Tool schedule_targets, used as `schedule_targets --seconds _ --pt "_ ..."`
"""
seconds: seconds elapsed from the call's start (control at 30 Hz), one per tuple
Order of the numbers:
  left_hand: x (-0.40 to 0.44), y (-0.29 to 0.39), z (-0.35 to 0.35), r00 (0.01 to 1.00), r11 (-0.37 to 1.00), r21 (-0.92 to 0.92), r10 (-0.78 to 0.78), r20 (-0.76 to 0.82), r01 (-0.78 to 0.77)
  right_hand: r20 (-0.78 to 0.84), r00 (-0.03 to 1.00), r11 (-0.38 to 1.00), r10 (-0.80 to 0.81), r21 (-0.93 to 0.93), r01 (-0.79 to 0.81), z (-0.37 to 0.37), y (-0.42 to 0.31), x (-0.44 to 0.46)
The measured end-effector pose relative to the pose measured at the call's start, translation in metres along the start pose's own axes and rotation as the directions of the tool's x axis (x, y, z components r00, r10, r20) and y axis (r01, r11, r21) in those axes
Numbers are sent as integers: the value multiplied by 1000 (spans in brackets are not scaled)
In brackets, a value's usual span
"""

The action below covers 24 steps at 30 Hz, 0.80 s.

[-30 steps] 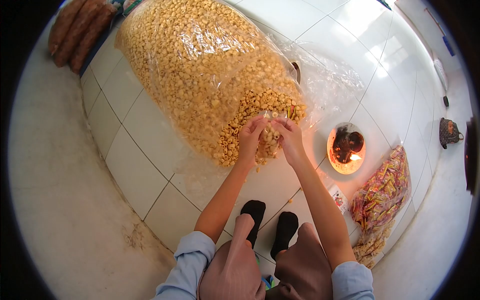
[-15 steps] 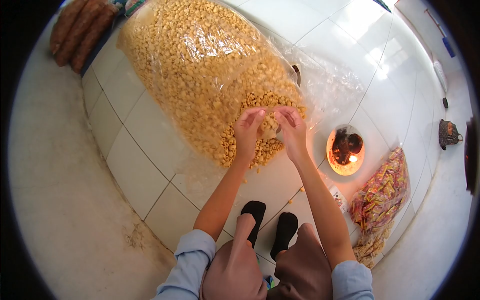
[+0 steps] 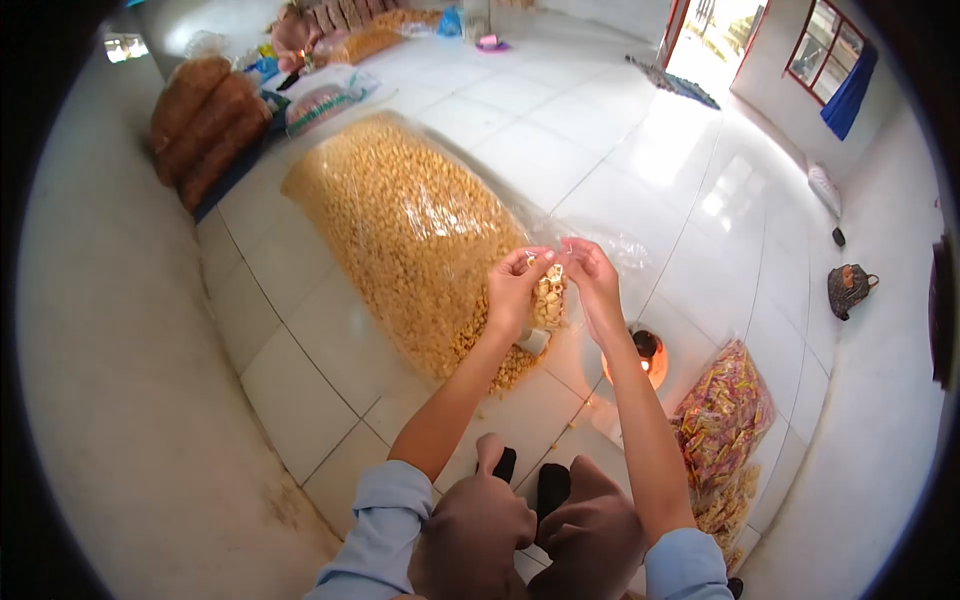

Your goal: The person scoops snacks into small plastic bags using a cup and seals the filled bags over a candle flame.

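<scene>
Both of my hands are pinching the top of a small clear plastic bag of yellow ring-shaped snacks (image 3: 549,298). My left hand (image 3: 511,292) grips its left upper edge, and my right hand (image 3: 594,283) grips the right one, thumbs and fingers pressed together. The small bag hangs upright between them. Behind and left of it lies a large clear sack of the same snacks (image 3: 400,220), its mouth facing me with loose pieces showing. A white cup (image 3: 533,341) rests at that mouth, below my left hand. A burning lamp on a plate (image 3: 650,352) is partly hidden by my right forearm.
A bag of red-and-yellow packets (image 3: 725,400) lies to the right, above a bag of pale snacks (image 3: 730,505). Long brown filled bags (image 3: 205,125) stand at the left wall. A patterned bag (image 3: 850,290) is by the right wall. An open doorway (image 3: 715,40) lies at the back.
The view has tilted up, bringing the back of the room and doorway in. My hands have lifted the small bag off the snack pile, and the white cup now shows below it.
</scene>
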<state>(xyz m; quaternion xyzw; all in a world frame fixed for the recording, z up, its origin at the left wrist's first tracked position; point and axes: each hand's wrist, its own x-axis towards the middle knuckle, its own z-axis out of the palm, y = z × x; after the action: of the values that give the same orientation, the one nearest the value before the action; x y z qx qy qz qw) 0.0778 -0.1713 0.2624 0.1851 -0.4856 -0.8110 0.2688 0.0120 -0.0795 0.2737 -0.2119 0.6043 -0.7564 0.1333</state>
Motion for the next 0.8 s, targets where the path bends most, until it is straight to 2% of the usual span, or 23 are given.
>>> schedule_targets --seconds 0.07,0.17,0.27,0.33,0.4,0.47,0.53,0.6,0.7,0.73,0.8 --pt "-10 23 12 999 999 25 31 26 -31 161 983 991 89 -109 -72 -6 -26 -12" --pt "-29 48 31 993 996 36 76 85 -80 78 997 991 15 -130 -5 -8 -59 -31" --pt "-49 67 47 991 997 42 57 123 -63 40 997 990 -73 -117 77 -17 -72 -41" --pt "-59 65 52 965 971 163 136 225 -175 42 996 992 -81 -95 84 -21 -84 -53" --pt "-66 60 55 961 969 151 158 227 -194 42 995 994 -85 -71 88 -26 -87 -63" --pt "-74 52 58 977 973 146 158 144 -178 122 990 997 -75 -12 77 -34 -84 -72" --pt "-80 44 59 978 981 107 146 146 -163 94 994 998 -53 -18 55 -36 -86 -83" --pt "-84 34 59 973 995 65 63 224 -79 -59 995 996 -83 41 85 -42 -78 -87" --pt "-86 24 60 955 993 101 35 294 -67 -153 980 992 -129 -5 129 -54 -66 -90" --pt "-90 24 62 955 993 105 26 294 -59 -158 980 992 -122 -4 122 -56 -61 -91" --pt "-95 24 70 980 999 24 33 197 -39 -236 956 985 -174 -36 171 -57 -56 -89"
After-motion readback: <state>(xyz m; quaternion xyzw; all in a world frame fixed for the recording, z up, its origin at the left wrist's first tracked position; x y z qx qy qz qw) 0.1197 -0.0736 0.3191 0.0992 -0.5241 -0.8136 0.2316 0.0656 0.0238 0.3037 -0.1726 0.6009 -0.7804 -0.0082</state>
